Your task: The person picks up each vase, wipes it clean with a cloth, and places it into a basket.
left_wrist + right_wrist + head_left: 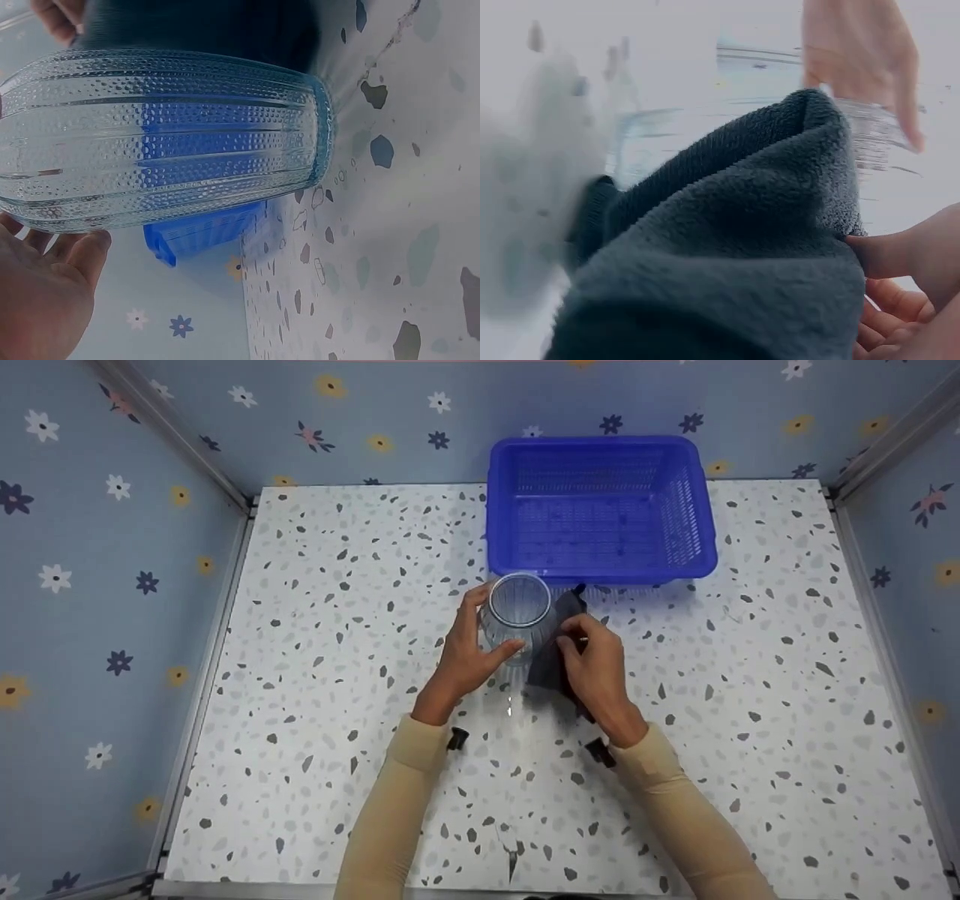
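Observation:
A clear ribbed glass vase (517, 619) with a dotted texture stands upright in the middle of the table. My left hand (474, 649) grips it round the upper part, thumb on the near side and fingers on the far left. In the left wrist view the vase (180, 142) shows its base at the tabletop. On its right, my right hand (600, 664) pinches a dark grey cloth (551, 667) between thumb and fingers. The cloth (742, 217) hangs in folds close beside the glass in the right wrist view, hiding part of it.
Just behind the vase sits a blue plastic basket (600, 574) with slotted walls. The speckled white table (337, 660) is bordered by flowered blue panels (112, 607) at the back and both sides. Black wrist camera mounts (600, 751) show at the cuffs.

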`<action>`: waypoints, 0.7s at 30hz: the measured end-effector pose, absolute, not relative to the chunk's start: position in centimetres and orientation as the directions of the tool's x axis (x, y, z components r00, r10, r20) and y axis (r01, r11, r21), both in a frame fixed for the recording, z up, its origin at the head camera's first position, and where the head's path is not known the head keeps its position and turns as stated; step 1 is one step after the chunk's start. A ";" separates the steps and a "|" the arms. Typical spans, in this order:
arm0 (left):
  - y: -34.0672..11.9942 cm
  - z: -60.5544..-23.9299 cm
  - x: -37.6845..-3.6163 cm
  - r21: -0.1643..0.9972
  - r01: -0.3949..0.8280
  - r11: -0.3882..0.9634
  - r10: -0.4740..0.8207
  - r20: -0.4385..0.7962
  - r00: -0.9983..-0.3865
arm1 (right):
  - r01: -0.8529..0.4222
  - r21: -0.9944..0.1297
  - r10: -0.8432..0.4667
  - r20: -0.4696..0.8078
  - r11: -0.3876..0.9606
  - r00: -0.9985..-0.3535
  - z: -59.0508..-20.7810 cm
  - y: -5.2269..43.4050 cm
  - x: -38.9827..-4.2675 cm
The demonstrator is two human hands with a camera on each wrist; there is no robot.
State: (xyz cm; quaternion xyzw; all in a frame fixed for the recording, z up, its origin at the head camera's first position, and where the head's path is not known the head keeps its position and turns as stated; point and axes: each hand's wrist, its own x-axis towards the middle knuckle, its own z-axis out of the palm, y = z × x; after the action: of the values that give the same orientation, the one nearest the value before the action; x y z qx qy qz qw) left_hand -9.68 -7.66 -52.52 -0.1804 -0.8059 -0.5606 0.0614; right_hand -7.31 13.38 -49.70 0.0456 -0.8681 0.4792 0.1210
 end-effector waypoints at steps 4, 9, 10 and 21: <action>-7.7 -52.6 -9.7 0.882 0.368 0.294 0.223 0.311 -0.924 | -0.243 -0.817 0.040 0.309 0.523 -0.950 -48.1 13.2 -7.2; -7.6 -52.6 -9.7 0.884 0.375 0.279 0.219 0.322 -0.921 | -0.284 -0.781 0.033 0.363 0.556 -0.931 -46.4 12.7 -7.4; -7.6 -52.6 -9.7 0.883 0.376 0.282 0.218 0.323 -0.921 | -0.285 -0.776 0.031 0.364 0.562 -0.931 -46.2 12.6 -7.5; -7.7 -52.6 -9.7 0.881 0.385 0.276 0.222 0.331 -0.917 | -0.275 -0.758 0.019 0.354 0.592 -0.935 -46.3 12.5 -7.2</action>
State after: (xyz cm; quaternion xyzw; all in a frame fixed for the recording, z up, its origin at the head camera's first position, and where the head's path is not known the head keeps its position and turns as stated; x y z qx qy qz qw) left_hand -9.72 -7.68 -52.64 -0.1908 -0.7955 -0.5707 0.0712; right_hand -7.24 12.51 -46.32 0.0731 -0.8767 0.4459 0.1648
